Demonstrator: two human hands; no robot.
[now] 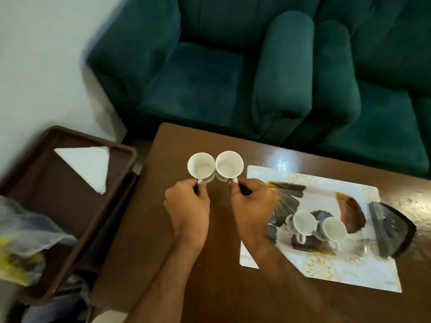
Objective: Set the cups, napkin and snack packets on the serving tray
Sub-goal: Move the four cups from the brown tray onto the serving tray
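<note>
My left hand (186,206) grips the handle of a white cup (201,168). My right hand (253,201) grips the handle of a second white cup (229,164). The two cups touch side by side above the brown table (210,276). A brown serving tray (65,206) lies to the left, off the table, with a white folded napkin (89,166) in its far part and a clear snack packet (25,241) with yellow print at its near left. Two more white cups (303,223) (333,229) stand on a printed placemat (326,271) at the right.
A dark green sofa (256,66) runs along the table's far side. A dark grey object (391,229) lies at the placemat's right edge. A pale wall (46,54) fills the upper left. Dark clutter (70,299) sits under the tray.
</note>
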